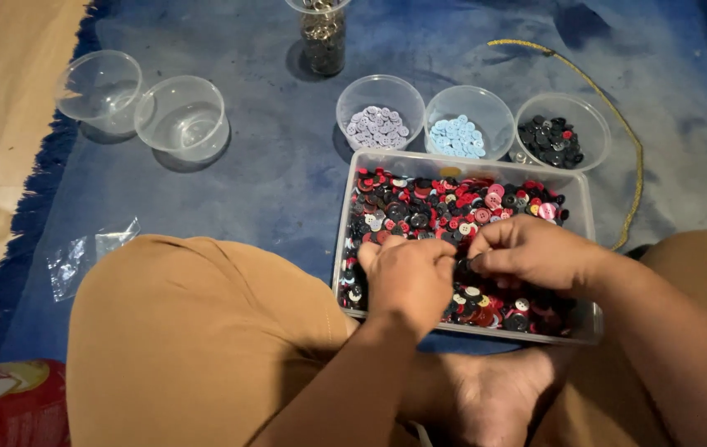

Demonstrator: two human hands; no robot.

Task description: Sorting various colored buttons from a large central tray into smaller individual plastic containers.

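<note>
Mixed buttons (453, 211) — red, black, pink — heaped in a clear rectangular tray (585, 203) on a blue rug (271, 165), between bent knees. Left hand (407, 277) curled knuckles-up over the heap; right hand (527, 248) pinching a small dark button. Beyond the tray, three round cups: lilac buttons (378, 126), pale-blue buttons (458, 136), dark buttons (552, 141). Farther left — two empty cups (142, 108).

Plastic on cloth, all of it.
My tray (582, 199) is clear, smooth plastic, full of glossy plastic buttons (444, 207); the round cups (181, 116) are the same clear plastic, on a matt blue woven rug (254, 174) with a fringed left edge.
</note>
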